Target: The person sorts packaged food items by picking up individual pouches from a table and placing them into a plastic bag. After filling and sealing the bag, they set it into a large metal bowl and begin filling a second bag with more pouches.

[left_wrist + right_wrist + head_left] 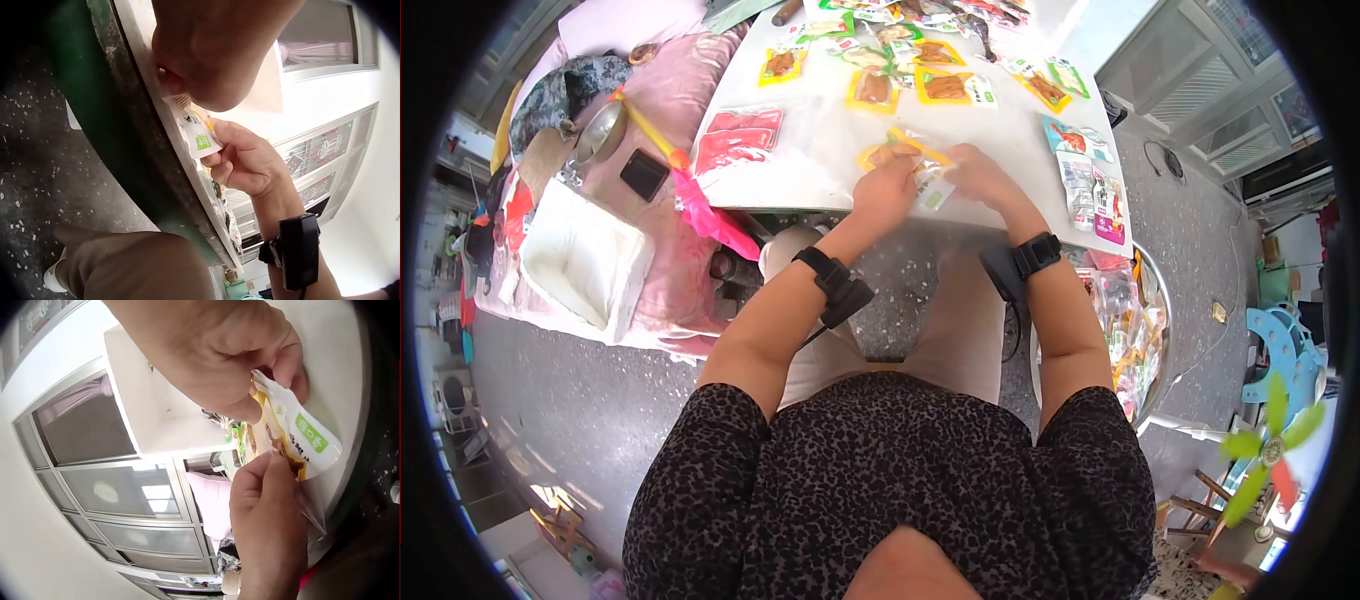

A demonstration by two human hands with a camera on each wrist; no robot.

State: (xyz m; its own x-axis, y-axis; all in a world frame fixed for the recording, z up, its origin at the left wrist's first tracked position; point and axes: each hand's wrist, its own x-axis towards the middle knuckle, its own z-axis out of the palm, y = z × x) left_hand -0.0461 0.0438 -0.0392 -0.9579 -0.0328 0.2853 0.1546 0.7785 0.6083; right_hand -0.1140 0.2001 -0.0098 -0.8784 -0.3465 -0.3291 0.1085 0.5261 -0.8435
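Note:
Near the table's front edge, both hands hold one yellow-bordered packet (935, 190) with a white panel and green label. The left hand (887, 190) pinches one side of it between thumb and fingers; the right hand (983, 180) grips the other side. In the right wrist view the packet (312, 434) is tilted, brown contents showing by the left thumb, with the left hand (269, 512) below and the right hand (250, 362) above. The left wrist view shows the right hand (244, 159) with bent fingers at the packet's white end (201, 139).
Several yellow-bordered packets (945, 87) lie across the white table's (820, 185) far part. Red packets (740, 140) are at left, white and purple pouches (1095, 200) at right. A round container of packets (1125, 330) stands below right; a white foam box (585, 260) sits left.

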